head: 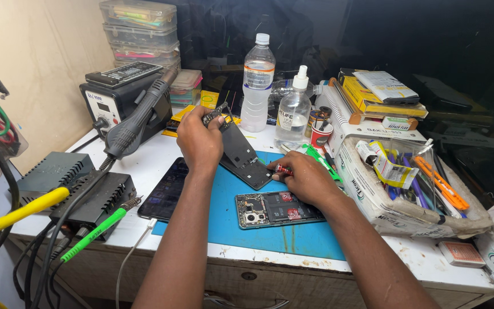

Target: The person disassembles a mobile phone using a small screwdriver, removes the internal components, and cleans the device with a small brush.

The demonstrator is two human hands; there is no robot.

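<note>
Cluttered white workbench [161,157] with a blue mat [270,229] in the middle. Left hand [199,140] pinches a black phone back panel [241,155], propped tilted with its lower edge on the mat. Right hand [304,177] is closed on a small red-handled tool [283,169] (tip hidden). Opened phone [278,208] lies flat just below, tablet [166,190] alongside.

A: What colours mark the bench?
B: A blue work mat [270,223] lies on a white table [144,160]; the opened phone [278,209] shows black parts with red labels.

A: And the leads?
B: One yellow cable [24,213], one green probe [95,232]. The screwdriver [284,169] is red; the panel [241,154] is black.
</note>
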